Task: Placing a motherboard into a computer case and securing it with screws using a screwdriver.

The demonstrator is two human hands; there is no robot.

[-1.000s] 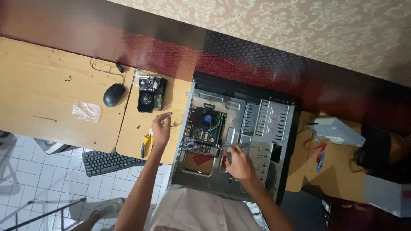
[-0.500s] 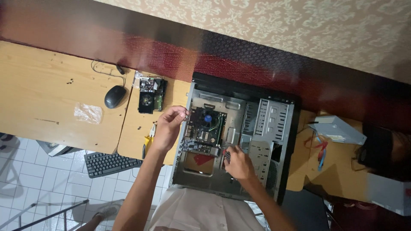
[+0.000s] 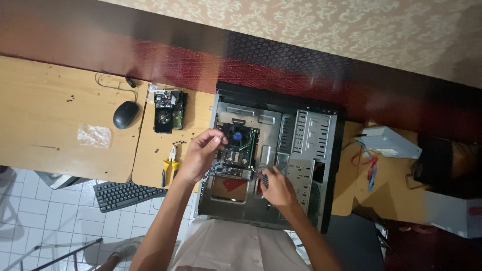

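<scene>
The open computer case point(image 3: 281, 160) lies on its side across the wooden counter point(image 3: 60, 130), and the green motherboard point(image 3: 236, 150) sits inside its left half, with the round cooler fan point(image 3: 237, 134) near the board's top edge. The left hand point(image 3: 201, 153) hovers at the case's left wall, its fingers point(image 3: 217, 136) curled toward the fan corner of the board; whether they pinch anything is too small to tell. The right hand point(image 3: 277, 188) rests lower inside the case, just right of the board, with fingers closed around a small dark thing that looks like a cable connector or tool handle, though its kind cannot be made out. Working well here seems to call for steadying the board by its edge with the left hand and not pressing on the fan or the small parts around it. The right hand should keep its movement straight and gentle, since connectors and pins in such a spot likely bend under sideways force. The yellow-handled pliers point(image 3: 170, 168) lie on the counter just left of the case, within easy reach. A removed circuit card point(image 3: 168, 111), a mouse point(image 3: 125, 114) and a keyboard point(image 3: 125, 194) lie further left, well apart from the hands.
</scene>
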